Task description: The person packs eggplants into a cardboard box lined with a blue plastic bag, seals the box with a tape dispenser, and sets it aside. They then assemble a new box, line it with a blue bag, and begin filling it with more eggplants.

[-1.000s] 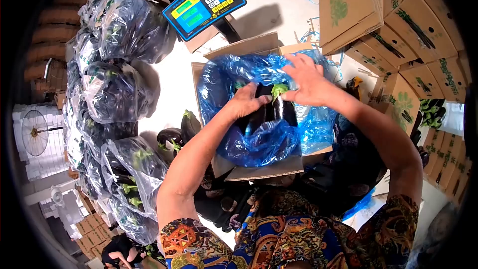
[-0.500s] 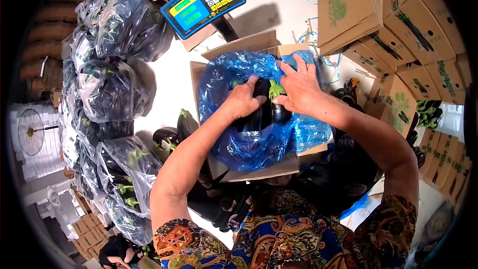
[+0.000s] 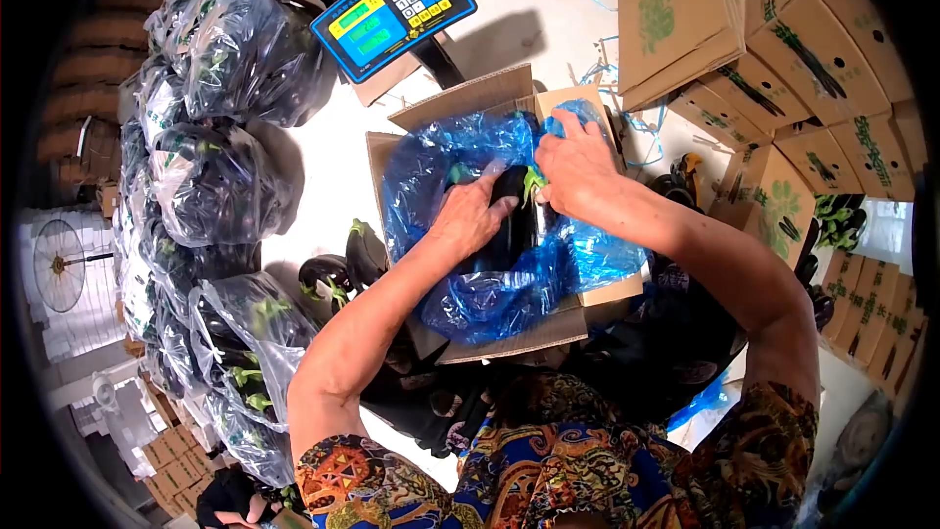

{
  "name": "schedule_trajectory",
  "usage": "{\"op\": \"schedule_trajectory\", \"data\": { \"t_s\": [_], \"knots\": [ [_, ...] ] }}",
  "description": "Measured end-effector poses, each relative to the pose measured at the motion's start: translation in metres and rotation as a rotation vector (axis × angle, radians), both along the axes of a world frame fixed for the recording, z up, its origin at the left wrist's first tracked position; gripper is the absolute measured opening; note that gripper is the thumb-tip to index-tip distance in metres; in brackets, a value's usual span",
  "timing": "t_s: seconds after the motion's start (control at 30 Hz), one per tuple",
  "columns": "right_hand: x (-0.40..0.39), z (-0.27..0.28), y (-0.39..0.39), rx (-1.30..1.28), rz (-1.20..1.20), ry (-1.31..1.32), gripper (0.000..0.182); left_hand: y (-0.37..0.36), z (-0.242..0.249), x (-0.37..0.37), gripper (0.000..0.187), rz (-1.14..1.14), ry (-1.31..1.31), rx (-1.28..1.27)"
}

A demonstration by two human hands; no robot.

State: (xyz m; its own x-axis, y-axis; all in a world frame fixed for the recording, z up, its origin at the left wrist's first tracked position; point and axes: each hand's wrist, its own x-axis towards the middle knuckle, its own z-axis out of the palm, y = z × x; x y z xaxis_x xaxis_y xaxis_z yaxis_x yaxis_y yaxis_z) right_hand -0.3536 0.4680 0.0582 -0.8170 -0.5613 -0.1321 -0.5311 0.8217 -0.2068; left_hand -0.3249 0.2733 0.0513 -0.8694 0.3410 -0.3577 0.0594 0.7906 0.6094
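"Glossy dark-purple eggplants (image 3: 509, 235): found where?"

"Inside crinkled blue plastic film (image 3: 411, 176), within an open brown cardboard box (image 3: 514, 344)."

"Left hand (image 3: 472, 215)?"

"Rests on the eggplants with fingers partly spread; cannot tell whether gripping."

"Right hand (image 3: 580, 169)?"

"Lies over the film's right side with bent fingers, thumb just beside a light-green cap (image 3: 532, 183); cannot tell what hold, if any."

"Past the box?"

"Blue-framed digital scale panel (image 3: 394, 14), upper left."

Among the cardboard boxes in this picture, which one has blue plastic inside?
The open box under the left hand and right hand; blue plastic lines it. The stacked boxes at the picture's right show none.
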Motion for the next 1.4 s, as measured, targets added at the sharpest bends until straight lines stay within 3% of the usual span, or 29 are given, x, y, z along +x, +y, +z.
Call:
{"op": "schedule_trajectory", "data": {
  "t_s": [0.07, 0.17, 0.2, 0.23, 0.27, 0.3, 0.33, 0.4, 0.43, 0.5, 0.53, 0.6, 0.67, 0.7, 0.77, 0.83, 0.87, 0.9, 0.93, 1.0, 1.03, 1.1, 1.17, 1.23, 1.3, 1.4],
  "knots": [
    [0.003, 0.000, 0.006, -0.140, -0.018, 0.019, 0.027, -0.007, 0.004, 0.001, 0.041, -0.041, -0.020, 0.012],
    [0.016, 0.009, 0.007, -0.312, -0.013, -0.187, 0.024, -0.007, 0.046, 0.012, 0.038, -0.126, 0.366, -0.094],
    [0.020, 0.027, 0.007, -0.388, -0.002, -0.281, 0.024, -0.002, 0.060, 0.015, 0.041, -0.101, 0.648, -0.047],
    [0.020, 0.048, 0.007, -0.463, 0.011, -0.369, 0.025, -0.003, 0.070, 0.013, 0.046, -0.099, 0.752, -0.054],
    [0.014, 0.069, 0.007, -0.381, 0.066, -0.636, 0.024, -0.007, 0.076, 0.011, 0.049, -0.078, 0.806, -0.073],
    [0.015, 0.065, 0.011, -0.538, 0.081, -0.478, 0.029, -0.012, 0.080, 0.010, 0.052, -0.051, 0.861, -0.094],
    [0.018, 0.058, 0.019, -0.691, 0.097, -0.319, 0.035, -0.019, 0.084, 0.010, 0.061, -0.041, 0.858, -0.145],
    [0.018, 0.059, 0.043, -0.585, 0.084, -0.080, 0.059, -0.031, 0.083, 0.011, 0.074, -0.044, 0.809, -0.228],
    [0.022, 0.061, 0.049, -0.452, -0.026, -0.008, 0.063, -0.037, 0.079, 0.014, 0.078, -0.042, 0.772, -0.254],
    [0.029, 0.061, 0.059, -0.010, -0.133, -0.307, 0.052, -0.050, 0.068, 0.021, 0.089, -0.143, 0.520, -0.142],
    [0.031, 0.056, 0.057, 0.121, -0.021, -0.433, 0.050, -0.050, 0.075, 0.026, 0.103, -0.124, 0.181, -0.115],
    [0.037, 0.029, 0.052, 0.387, 0.193, -0.682, 0.045, -0.057, 0.076, 0.039, 0.115, -0.315, 0.119, 0.061],
    [0.059, 0.009, 0.060, -0.184, 0.279, -0.565, 0.033, -0.056, 0.086, 0.050, 0.118, -0.488, 0.063, 0.074],
    [0.064, 0.011, 0.050, -0.445, 0.319, -0.486, 0.030, -0.050, 0.095, 0.054, 0.088, -0.517, -0.089, -0.051],
    [0.055, 0.009, 0.022, -0.555, 0.333, -0.444, 0.029, -0.046, 0.070, 0.065, 0.049, -0.622, -0.144, -0.281],
    [0.033, 0.010, -0.006, -0.486, 0.152, -0.654, 0.031, -0.042, 0.059, 0.064, 0.034, -0.590, -0.047, -0.161],
    [0.027, -0.014, -0.015, -0.704, 0.160, -0.559, 0.032, -0.039, 0.055, 0.063, 0.028, -0.576, -0.001, -0.099],
    [0.024, -0.038, -0.021, -0.920, 0.167, -0.460, 0.032, -0.036, 0.053, 0.051, 0.024, -0.468, 0.105, 0.015],
    [0.019, -0.045, -0.020, -0.887, 0.175, -0.436, 0.031, -0.030, 0.053, 0.038, 0.023, -0.294, 0.334, 0.224],
    [0.020, -0.036, -0.016, -0.701, 0.083, -0.325, 0.029, -0.027, 0.047, 0.006, 0.019, 0.005, 0.383, 0.285],
    [0.022, -0.022, -0.014, -0.650, 0.029, -0.273, 0.026, -0.026, 0.043, -0.007, 0.018, 0.137, 0.262, 0.238],
    [0.036, 0.012, -0.003, -0.538, -0.108, -0.262, 0.026, -0.030, -0.002, -0.024, 0.021, 0.127, 0.338, 0.171],
    [0.040, 0.043, 0.018, -0.519, 0.033, -0.054, 0.034, -0.024, -0.017, -0.034, 0.024, 0.150, 0.320, 0.170],
    [0.035, 0.060, 0.024, -0.423, -0.139, 0.115, 0.051, -0.020, -0.024, -0.038, 0.026, 0.172, 0.306, 0.153],
    [0.020, 0.064, 0.028, -0.333, -0.120, 0.369, 0.065, -0.020, -0.025, -0.041, 0.026, 0.192, 0.304, 0.107],
    [0.002, 0.007, 0.038, -0.284, 0.004, 0.139, 0.045, -0.023, -0.022, -0.038, 0.028, 0.152, 0.429, 0.094]
  ]
}}
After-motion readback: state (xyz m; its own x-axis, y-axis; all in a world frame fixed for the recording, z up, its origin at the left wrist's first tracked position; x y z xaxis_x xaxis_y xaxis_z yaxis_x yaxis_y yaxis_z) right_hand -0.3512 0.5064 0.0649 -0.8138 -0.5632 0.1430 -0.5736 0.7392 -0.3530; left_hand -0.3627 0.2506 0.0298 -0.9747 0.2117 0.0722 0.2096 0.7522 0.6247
